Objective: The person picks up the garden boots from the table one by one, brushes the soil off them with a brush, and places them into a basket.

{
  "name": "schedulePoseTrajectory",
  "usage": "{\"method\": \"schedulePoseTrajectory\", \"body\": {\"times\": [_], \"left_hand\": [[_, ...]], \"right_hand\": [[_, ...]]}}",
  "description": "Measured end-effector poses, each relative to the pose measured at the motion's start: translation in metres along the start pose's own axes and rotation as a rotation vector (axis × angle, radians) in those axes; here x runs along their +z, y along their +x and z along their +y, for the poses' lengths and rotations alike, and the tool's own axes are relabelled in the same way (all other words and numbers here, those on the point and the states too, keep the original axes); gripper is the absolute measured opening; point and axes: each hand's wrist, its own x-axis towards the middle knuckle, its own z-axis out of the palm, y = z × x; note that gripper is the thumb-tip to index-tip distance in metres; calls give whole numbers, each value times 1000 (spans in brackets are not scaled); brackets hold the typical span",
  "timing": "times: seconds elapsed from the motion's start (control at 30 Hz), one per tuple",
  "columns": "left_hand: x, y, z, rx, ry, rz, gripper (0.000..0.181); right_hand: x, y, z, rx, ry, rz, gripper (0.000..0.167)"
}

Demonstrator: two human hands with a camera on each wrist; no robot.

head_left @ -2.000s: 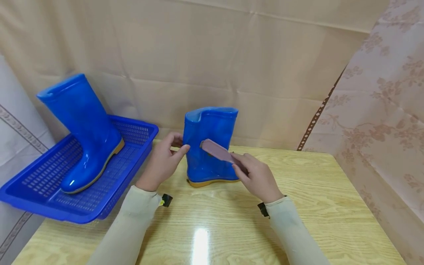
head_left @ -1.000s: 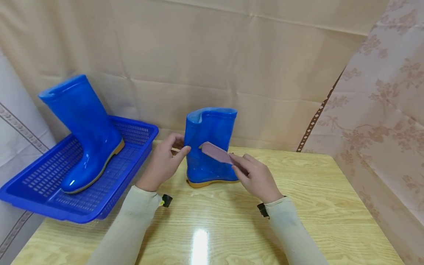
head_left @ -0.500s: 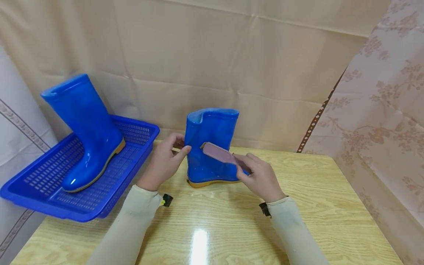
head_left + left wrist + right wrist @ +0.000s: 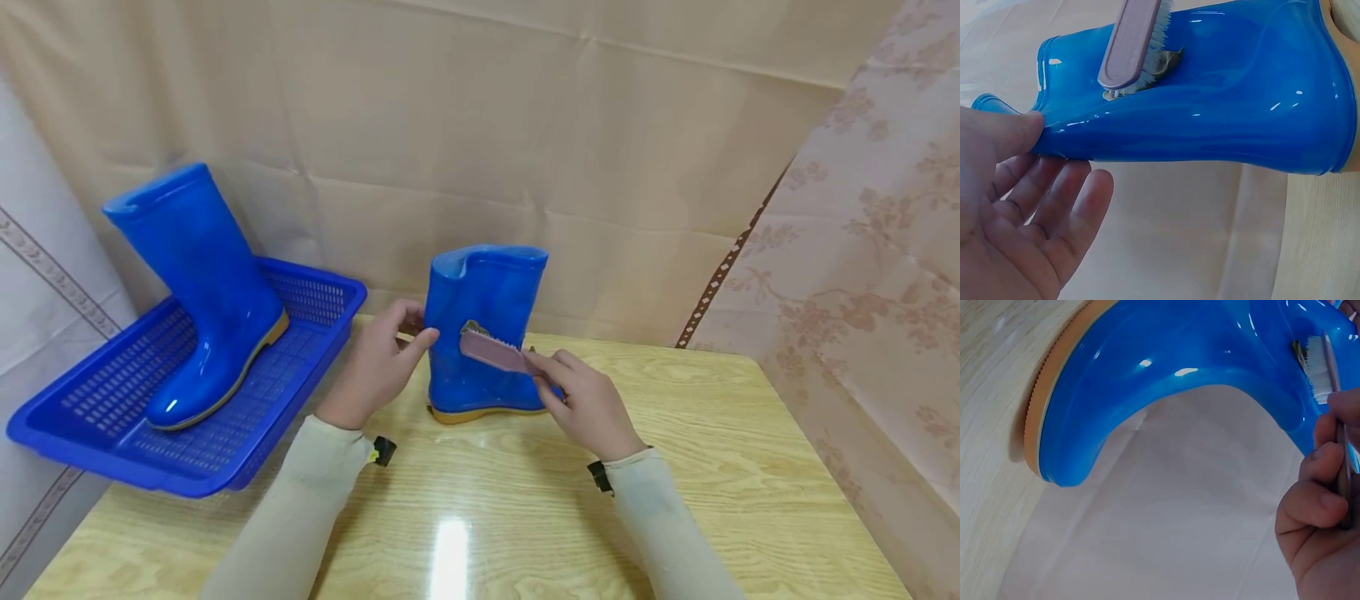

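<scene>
R hand (image 4: 592,408) grips the scrub brush (image 4: 491,351) by its hdl, head twd 10 o'clock, bristles at a dark patch (image 4: 1170,62) on the upright blue rain boot (image 4: 487,292); L hand (image 4: 375,367) pinches that boot's shaft at 9. Wood tbl (image 4: 675,433) extends from 3 to 6, beige cloth (image 4: 450,125) at 12, blue basket (image 4: 187,482) w/ 2nd boot (image 4: 202,250) at 9.
</scene>
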Motion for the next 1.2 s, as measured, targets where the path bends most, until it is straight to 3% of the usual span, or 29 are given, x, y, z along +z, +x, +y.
{"method": "schedulePoseTrajectory", "body": {"times": [0.17,0.27,0.4,0.5,0.67,0.83,1.0,1.2], "left_hand": [[1,2,-3,-63,-79,40,33],[3,3,-7,-97,-74,41,36],[5,4,-12,-129,-20,-47,43],[5,4,-13,-142,-11,-115,48],[1,4,-11,-109,10,-177,47],[-1,3,-10,-41,57,-237,33],[3,5,-12,-27,91,-222,29],[5,5,-13,-136,19,-148,35]], "right_hand": [[-3,0,3,52,-8,-10,38],[-2,-1,4,70,-10,-20,38],[-1,0,4,56,0,-21,39],[1,0,4,-8,26,-9,42],[4,1,0,-131,70,-13,50],[7,2,-4,-141,79,-13,54],[8,0,-6,-70,70,20,48],[5,-1,-4,32,50,-4,43]]}}
